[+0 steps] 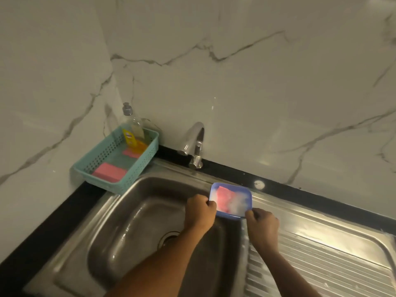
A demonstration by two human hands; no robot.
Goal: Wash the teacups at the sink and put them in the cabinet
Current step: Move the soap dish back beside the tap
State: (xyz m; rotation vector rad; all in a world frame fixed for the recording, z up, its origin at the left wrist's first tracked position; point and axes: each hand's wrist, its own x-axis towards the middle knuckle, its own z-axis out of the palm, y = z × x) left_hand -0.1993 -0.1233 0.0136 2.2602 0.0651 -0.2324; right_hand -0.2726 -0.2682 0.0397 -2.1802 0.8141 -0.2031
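Marble-look wall tiles [235,82], glossy and grey-veined, are backing a black counter [53,221].

- Sink [137,232]: brushed steel, a rounded rectangular basin, wet, with a ribbed draining board [321,254] running off to its right.
- Tap [194,144]: chrome with a curved spout, standing behind the basin.
- Basket [132,181]: teal plastic with perforated walls, sitting at the back left corner and holding a clear soap bottle [135,133] and a spare pink pad [109,175].
- Dish [227,217]: blue plastic, shallow, with rounded corners. It is hanging over the basin's back right corner beside the draining board.
- Left hand [200,213]: pinching the dish's left rim, fingers curled.
- Right hand [262,227]: pinching the near right corner in the same way. The dish is lying just beyond both hands.
- Sponge [222,198]: pink and soft, lying in the dish's left half with white suds [240,203] beside it, so it is sitting nearer the left hand.
- Teacups: none showing anywhere, and no cabinet either. Washing is likely only being prepared.
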